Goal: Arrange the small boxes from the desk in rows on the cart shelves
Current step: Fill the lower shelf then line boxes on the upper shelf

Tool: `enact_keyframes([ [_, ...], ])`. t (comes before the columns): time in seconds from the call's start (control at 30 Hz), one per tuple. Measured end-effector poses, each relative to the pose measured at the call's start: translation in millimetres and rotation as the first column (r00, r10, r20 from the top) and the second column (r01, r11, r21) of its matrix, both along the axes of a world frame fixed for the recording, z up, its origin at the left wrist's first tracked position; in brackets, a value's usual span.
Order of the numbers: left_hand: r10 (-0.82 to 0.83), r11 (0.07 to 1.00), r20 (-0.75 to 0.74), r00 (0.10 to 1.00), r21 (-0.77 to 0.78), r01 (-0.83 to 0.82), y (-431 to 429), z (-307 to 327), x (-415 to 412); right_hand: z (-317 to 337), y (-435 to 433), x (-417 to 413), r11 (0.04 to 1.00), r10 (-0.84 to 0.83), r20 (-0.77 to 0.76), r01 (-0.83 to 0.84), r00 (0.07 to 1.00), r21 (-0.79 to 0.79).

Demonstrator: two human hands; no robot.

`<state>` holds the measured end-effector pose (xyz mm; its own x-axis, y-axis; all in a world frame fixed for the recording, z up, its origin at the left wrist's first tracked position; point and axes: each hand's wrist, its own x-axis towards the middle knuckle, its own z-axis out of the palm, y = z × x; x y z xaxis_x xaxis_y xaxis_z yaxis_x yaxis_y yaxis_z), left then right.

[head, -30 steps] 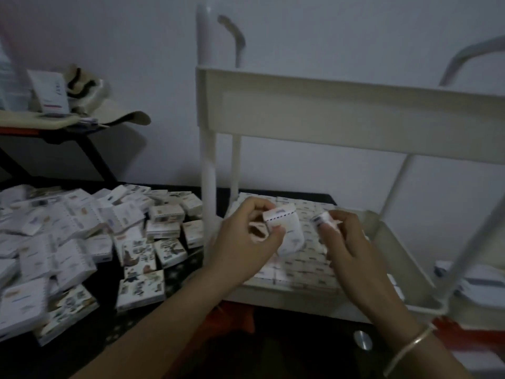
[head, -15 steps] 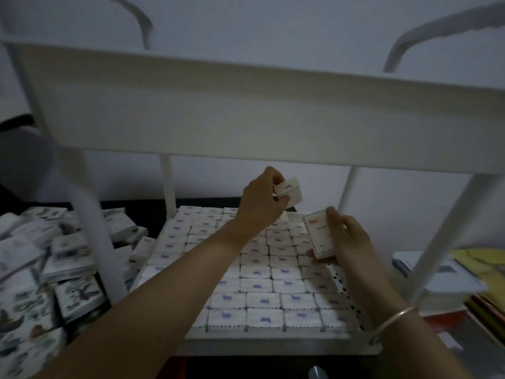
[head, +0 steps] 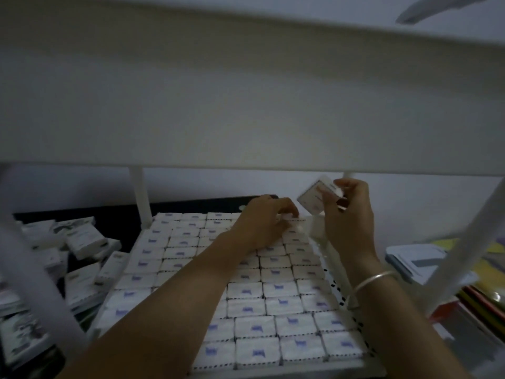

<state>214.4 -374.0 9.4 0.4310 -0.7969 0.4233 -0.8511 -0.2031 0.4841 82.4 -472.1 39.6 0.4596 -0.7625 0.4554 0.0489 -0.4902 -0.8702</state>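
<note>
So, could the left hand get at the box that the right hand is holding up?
Probably yes. The left hand is down on the far row of shelved boxes, close beside the right hand, which pinches the held box just above it. Nothing stands between them; the upper shelf lies above both.

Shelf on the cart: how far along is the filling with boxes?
Done: rows cover nearly the whole shelf. In hand: the left hand touches the far row, and the right hand holds a box above it. Left: a pile lies on the desk.
</note>
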Motion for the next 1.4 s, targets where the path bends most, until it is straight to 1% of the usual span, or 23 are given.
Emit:
enact_keyframes([
  [0.07,0.029,0.999,0.032,0.999,0.045,-0.031,-0.1,-2.0,1.4,4.1,-8.1,8.5,0.996,-0.046,-0.044,0.042,0.998,-0.075],
  [0.17,0.074,0.988,0.028,0.997,0.134,-0.077,1.7,-0.4,0.3,5.1,-14.5,21.5,0.987,-0.075,-0.169,0.049,0.983,-0.154],
  [0.23,0.088,0.985,0.039,0.995,0.144,-0.093,2.2,3.2,-1.5,-1.9,-17.8,29.3,0.965,-0.106,-0.264,0.036,0.959,-0.258],
  [0.3,0.094,0.984,0.12,0.988,0.14,-0.11,2.6,6.7,-2.5,-11.2,-21.8,34.9,0.944,-0.115,-0.334,-0.003,0.936,-0.331],
  [0.33,0.098,0.984,0.161,0.982,0.13,-0.119,3.1,7.1,-2.1,-15.3,-23.8,36.6,0.941,-0.095,-0.359,-0.033,0.929,-0.335],
  [0.4,0.121,0.985,0.182,0.976,0.098,-0.14,4.1,7.6,-3.2,-21.1,-26.7,38.5,0.947,-0.037,-0.4,-0.096,0.916,-0.306],
  [0.53,0.133,0.986,0.144,0.981,0.085,-0.146,4.7,5.7,-4.8,-27.1,-27.8,41.3,0.949,0.031,-0.515,-0.188,0.857,-0.255],
  [0.6,0.128,0.985,0.119,0.985,0.103,-0.14,6.6,5.0,-4.6,-29.4,-27.0,41.5,0.951,0.066,-0.561,-0.223,0.825,-0.216],
  [0.67,0.132,0.981,0.114,0.985,0.128,-0.146,8.7,4.4,-5.7,-29.6,-27.3,38.0,0.952,-0.005,-0.549,-0.163,0.836,-0.257],
  [0.73,0.144,0.983,0.09,0.985,0.102,-0.153,11.0,5.3,-8.3,-28.9,-27.6,33.0,0.942,-0.097,-0.496,-0.082,0.863,-0.327],
  [0.77,0.161,0.984,0.065,0.985,0.065,-0.165,14.5,6.3,-10.5,-28.5,-26.3,31.7,0.934,-0.103,-0.518,-0.097,0.849,-0.344],
  [0.8,0.177,0.984,0.035,0.984,0.027,-0.178,17.2,7.1,-12.8,-28.7,-24.9,31.9,0.929,-0.094,-0.58,-0.138,0.809,-0.344],
  [0.87,0.201,0.979,-0.023,0.979,-0.026,-0.201,28.0,13.1,-21.6,-27.1,-21.3,31.6,0.925,-0.075,-0.714,-0.219,0.696,-0.311],
  [0.9,0.202,0.978,-0.047,0.978,-0.036,-0.204,35.8,17.4,-28.8,-23.6,-18.3,29.9,0.923,-0.074,-0.754,-0.242,0.653,-0.3],
  [0.93,0.196,0.979,-0.064,0.979,-0.039,-0.198,44.5,23.0,-37.4,-19.6,-15.8,28.0,0.918,-0.078,-0.773,-0.257,0.63,-0.302],
  [0.97,0.19,0.981,-0.08,0.979,-0.034,-0.193,55.4,27.4,-46.8,-15.0,-10.8,24.9,0.903,-0.087,-0.776,-0.279,0.625,-0.326],
  [1.0,0.189,0.981,-0.098,0.977,-0.024,-0.192,68.4,29.9,-57.1,-11.9,-4.4,21.1,0.883,-0.089,-0.765,-0.305,0.638,-0.357],
  [1.07,0.193,0.98,-0.117,0.974,-0.022,-0.197,100.2,29.3,-76.1,-8.0,15.9,10.3,0.843,-0.062,-0.684,-0.329,0.726,-0.426],
  [1.13,0.176,0.977,-0.101,0.979,-0.104,-0.186,138.6,22.7,-93.0,-3.1,52.3,-6.0,0.842,0.031,-0.576,-0.332,0.817,-0.426],
  [1.2,0.171,0.964,-0.093,0.981,-0.188,-0.187,178.8,15.3,-108.0,-0.2,97.6,-25.3,0.792,0.106,-0.474,-0.362,0.874,-0.492],
  [1.3,0.233,0.941,-0.066,0.97,-0.238,-0.242,238.5,5.8,-126.5,5.5,165.1,-53.4,0.705,0.191,-0.405,-0.412,0.894,-0.578],
  [1.4,0.388,0.895,0.009,0.922,-0.242,-0.374,297.6,-8.2,-134.9,-1.2,214.2,-60.9,0.644,0.297,-0.443,-0.521,0.846,-0.561],
])
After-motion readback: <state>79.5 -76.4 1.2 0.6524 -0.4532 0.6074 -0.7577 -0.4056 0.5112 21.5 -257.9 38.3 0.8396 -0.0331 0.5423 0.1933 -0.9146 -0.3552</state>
